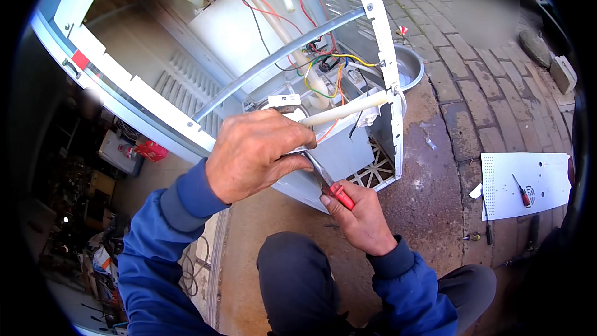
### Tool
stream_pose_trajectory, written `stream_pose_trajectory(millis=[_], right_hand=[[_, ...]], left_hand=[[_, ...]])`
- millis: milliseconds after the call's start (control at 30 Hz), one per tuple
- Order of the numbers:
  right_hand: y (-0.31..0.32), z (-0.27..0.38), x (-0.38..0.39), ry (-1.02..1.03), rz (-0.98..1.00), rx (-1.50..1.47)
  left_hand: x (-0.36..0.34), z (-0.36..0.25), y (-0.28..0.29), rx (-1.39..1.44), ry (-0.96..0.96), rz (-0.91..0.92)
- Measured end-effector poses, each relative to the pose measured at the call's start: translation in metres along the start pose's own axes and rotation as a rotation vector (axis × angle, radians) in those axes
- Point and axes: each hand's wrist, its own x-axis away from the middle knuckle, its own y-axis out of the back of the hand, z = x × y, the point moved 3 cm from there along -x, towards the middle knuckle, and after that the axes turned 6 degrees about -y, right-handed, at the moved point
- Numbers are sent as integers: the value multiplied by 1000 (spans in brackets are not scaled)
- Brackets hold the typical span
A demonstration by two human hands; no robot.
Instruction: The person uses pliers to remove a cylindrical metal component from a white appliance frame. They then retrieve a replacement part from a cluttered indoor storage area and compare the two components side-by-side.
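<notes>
"So, why slant the tool (321, 172) at the cabinet (384, 37) like that?"

"Probably for control: the right hand (364, 221) is wrapped round its red handle (341, 195), while the left hand (258, 152), near the hose (351, 109), sits at its tip."

"Is the left pinching something?"

"Can't tell; finger and thumb hide that. Its back faces up; the right thumb rests against the handle."
</notes>
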Motion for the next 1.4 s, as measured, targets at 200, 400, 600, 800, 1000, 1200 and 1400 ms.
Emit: stream_pose_trajectory(millis=[200,400,600,800,1000,1200,1400], right_hand=[[-6,1,3,-33,-24,-28],[-4,5,7,-33,-85,17],[-5,8,10,-69,-124,71],[0,-1,4,-73,-22,26],[-6,-2,2,-181,131,-258],[-16,-2,5,-166,155,-367],[-18,-6,6,-110,116,-155]], left_hand=[[5,-1,2,-21,-6,-3],[3,-2,2,-56,-29,4],[5,-3,0,-38,-27,-24],[1,0,3,78,-39,127],[1,2,6,89,-25,89],[2,1,8,121,13,85],[4,-3,5,96,-6,20]])
